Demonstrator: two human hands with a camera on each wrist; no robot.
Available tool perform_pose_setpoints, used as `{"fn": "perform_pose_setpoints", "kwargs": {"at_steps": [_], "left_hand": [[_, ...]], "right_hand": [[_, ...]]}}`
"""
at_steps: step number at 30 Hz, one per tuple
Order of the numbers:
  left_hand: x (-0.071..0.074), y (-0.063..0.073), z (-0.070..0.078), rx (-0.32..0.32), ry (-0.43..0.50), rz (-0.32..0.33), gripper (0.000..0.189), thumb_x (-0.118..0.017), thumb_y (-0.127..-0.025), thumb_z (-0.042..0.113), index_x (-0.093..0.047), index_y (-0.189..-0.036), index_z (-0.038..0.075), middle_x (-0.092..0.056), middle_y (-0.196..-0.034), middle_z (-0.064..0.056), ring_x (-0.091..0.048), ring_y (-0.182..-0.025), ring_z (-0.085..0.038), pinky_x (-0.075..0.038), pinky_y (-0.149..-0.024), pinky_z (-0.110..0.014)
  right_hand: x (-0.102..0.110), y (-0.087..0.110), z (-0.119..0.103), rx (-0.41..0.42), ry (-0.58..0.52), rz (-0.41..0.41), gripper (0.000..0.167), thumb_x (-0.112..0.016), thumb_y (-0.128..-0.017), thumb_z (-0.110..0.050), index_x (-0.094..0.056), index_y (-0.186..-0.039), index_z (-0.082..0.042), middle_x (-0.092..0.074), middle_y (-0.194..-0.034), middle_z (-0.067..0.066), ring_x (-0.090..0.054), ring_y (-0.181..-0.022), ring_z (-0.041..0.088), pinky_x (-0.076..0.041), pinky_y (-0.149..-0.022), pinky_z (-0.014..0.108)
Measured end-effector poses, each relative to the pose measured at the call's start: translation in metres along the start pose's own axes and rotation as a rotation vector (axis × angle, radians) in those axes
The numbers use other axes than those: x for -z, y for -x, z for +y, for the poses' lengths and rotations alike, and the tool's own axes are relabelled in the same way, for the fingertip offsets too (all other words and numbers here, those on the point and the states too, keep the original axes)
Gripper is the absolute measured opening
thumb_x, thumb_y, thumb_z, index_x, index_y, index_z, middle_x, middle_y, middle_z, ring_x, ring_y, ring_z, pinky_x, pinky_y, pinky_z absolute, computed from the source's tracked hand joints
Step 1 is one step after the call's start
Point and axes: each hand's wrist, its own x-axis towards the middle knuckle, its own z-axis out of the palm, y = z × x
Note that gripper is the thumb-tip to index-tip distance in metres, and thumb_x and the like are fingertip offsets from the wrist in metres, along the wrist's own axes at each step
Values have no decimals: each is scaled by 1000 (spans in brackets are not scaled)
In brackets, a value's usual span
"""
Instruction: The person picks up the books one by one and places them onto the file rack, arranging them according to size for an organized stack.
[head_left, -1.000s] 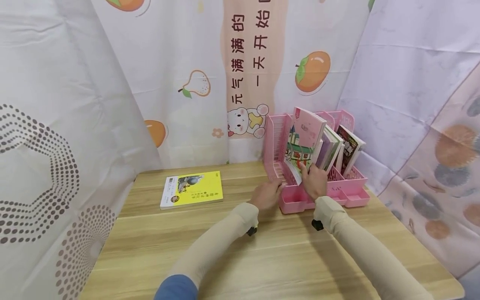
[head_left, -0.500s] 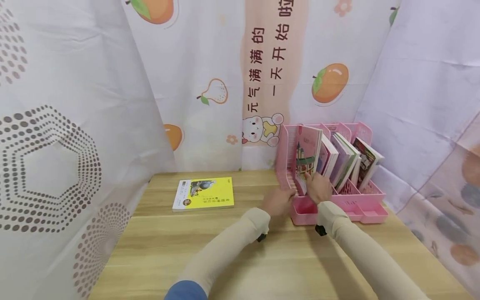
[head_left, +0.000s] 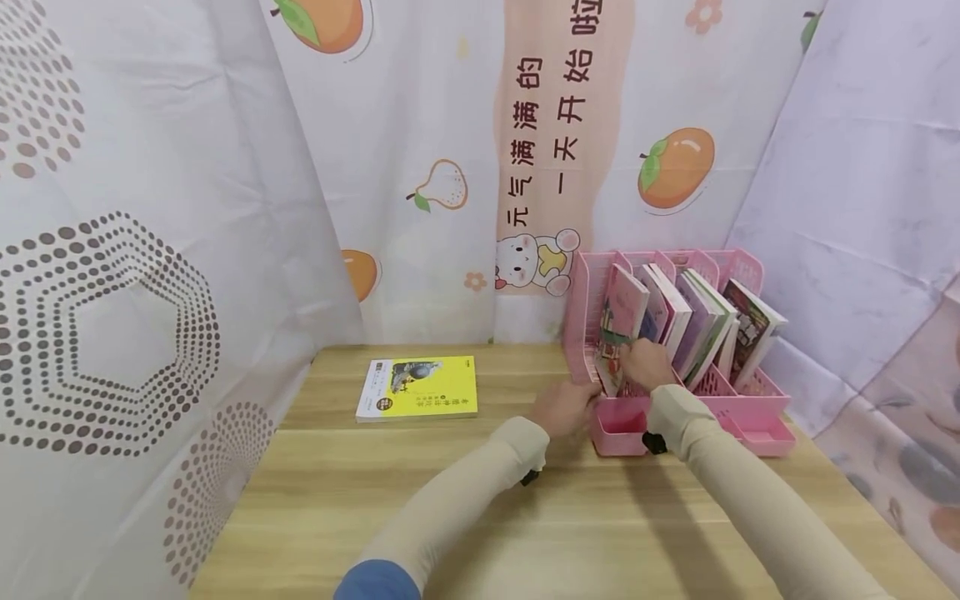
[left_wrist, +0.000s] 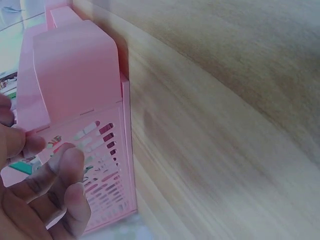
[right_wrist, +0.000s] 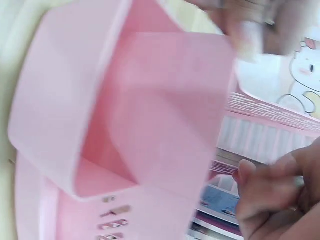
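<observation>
A pink plastic book rack point(head_left: 675, 408) stands at the back right of the table, with several books in its slots. My left hand point(head_left: 566, 407) pinches the rack's front left edge; in the left wrist view, thumb and fingers point(left_wrist: 72, 160) are at that edge beside its slotted side wall. My right hand point(head_left: 647, 365) is at the lower front edge of a pink picture book point(head_left: 621, 312), which leans in the leftmost slot. In the right wrist view its curled fingers point(right_wrist: 270, 192) are behind the rack's front wall; the grip on the book is partly hidden.
A yellow-and-white book point(head_left: 420, 387) lies flat on the wooden table point(head_left: 360, 483), left of my hands. More books point(head_left: 705, 325) lean in the rack's other slots. Small open trays point(head_left: 621, 425) line its front. Printed curtains point(head_left: 420, 108) hang behind and at both sides.
The pink picture book has gone down and back into the leftmost slot, with my right hand following it. My left hand has stayed at the rack's edge. The head view has shifted left.
</observation>
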Motion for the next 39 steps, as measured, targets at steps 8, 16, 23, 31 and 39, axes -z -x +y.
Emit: {"fn": "perform_pose_setpoints", "kwargs": {"at_steps": [8,16,23,31,39], "left_hand": [[4,-1,-3,-1,-19,-21,14,-58,-105,31,-70,-98,29,-60,-70,14,-55,-60,-4,-46,-53,-25],[6,0,-6,14,-2,14,20,-58,-105,33,-71,-91,26,-58,-65,13,-57,-59,-5,-48,-56,-27],[1,0,-6,9,9,9,22,-58,-106,31,-65,-86,25,-54,-63,12,-55,-57,-6,-46,-53,-28],[-2,9,-8,14,113,-47,24,-49,-109,41,-70,-107,28,-61,-72,13,-58,-65,-4,-46,-57,-25],[9,20,-19,103,140,-137,30,-42,-111,40,-66,-107,22,-72,-92,6,-72,-93,-13,-55,-73,-31]], "right_hand": [[3,-2,-2,-60,-58,16,52,-39,-107,-18,-54,-59,-4,-66,-77,31,-64,-88,58,-51,-79,64],[-8,1,-2,-112,-156,160,52,-44,-109,-26,-61,-67,0,-66,-80,33,-66,-83,55,-52,-74,64],[-13,0,1,-131,-126,129,51,-45,-107,-23,-65,-69,5,-67,-85,37,-64,-89,60,-50,-81,66],[-19,6,5,-162,-209,125,48,-48,-106,-25,-71,-74,3,-66,-58,14,-69,-77,49,-52,-84,57],[-17,11,0,-200,-226,4,65,-40,-110,-40,-70,-67,-2,-69,-64,14,-68,-65,31,-50,-64,43]]}}
